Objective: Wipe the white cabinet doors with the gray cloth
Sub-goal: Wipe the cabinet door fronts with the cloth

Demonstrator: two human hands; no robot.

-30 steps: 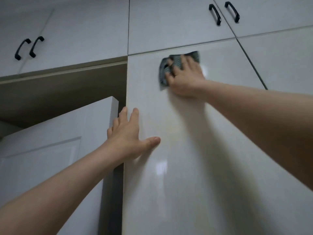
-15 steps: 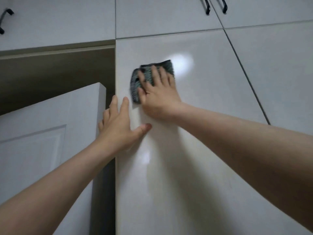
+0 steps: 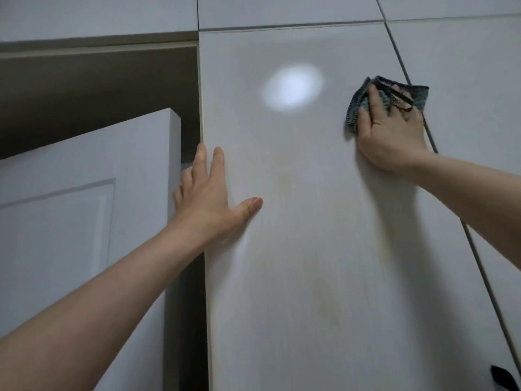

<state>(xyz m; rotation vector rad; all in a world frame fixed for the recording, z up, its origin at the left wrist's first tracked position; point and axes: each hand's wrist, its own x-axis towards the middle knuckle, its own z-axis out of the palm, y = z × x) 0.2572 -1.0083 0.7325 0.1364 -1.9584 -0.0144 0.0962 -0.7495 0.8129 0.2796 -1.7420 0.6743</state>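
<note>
A tall glossy white cabinet door (image 3: 310, 221) fills the middle of the head view, with faint yellowish streaks on it. My right hand (image 3: 392, 131) presses the folded gray cloth (image 3: 417, 94) flat against the door's upper right edge, fingers spread over the cloth. My left hand (image 3: 210, 196) lies flat on the door's left edge, fingers straight and thumb out to the right. The neighbouring white door (image 3: 465, 108) stands to the right across a dark gap.
A white panelled room door (image 3: 84, 207) stands ajar at the left, close to my left forearm. Above it is a brown recess (image 3: 98, 88). Upper white cabinet doors (image 3: 282, 9) run along the top. A black handle (image 3: 504, 376) shows at the bottom right.
My right hand has slid the cloth from the door's upper left across to its right edge. The view has tilted down slightly. My left hand stays on the left edge.
</note>
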